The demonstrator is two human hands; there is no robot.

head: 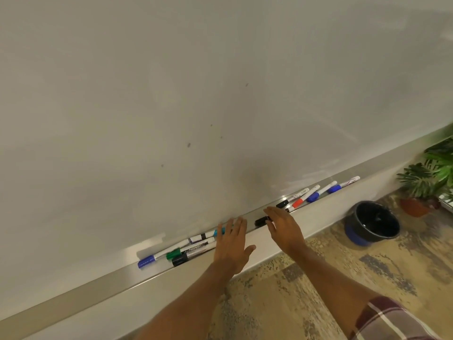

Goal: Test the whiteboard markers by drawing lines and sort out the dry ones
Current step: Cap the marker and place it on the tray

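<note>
A person is standing close to a whiteboard (171, 94) and reaching both bare arms toward the metal tray (73, 294) running along its lower edge, where all the markers are lying. The left hand (232, 244) is hovering palm-down over the tray with its fingers straight and slightly spread, holding nothing, and it is covering part of a teal-capped marker (219, 232). Just left of that hand a cluster is lying close together: a marker with a black band (199, 238), a green-capped marker (174, 253), a black-capped marker (180, 260) and, furthest left, a blue-capped marker (147, 262). The right hand (285, 228) is reaching over the tray with its fingers straight and held close together, the thumb sitting a little apart below them; a black marker (261, 221) is lying at its fingertips, and whether the hand is touching it I cannot tell. Further right on the tray another group is lying side by side: a second black-capped marker (282, 204), a red-capped marker (297, 202) and two more blue-capped markers (312, 197) (333, 188). On the patterned floor (318, 278) below, a black bin (372, 222) is standing near a potted plant (421, 182).
</note>
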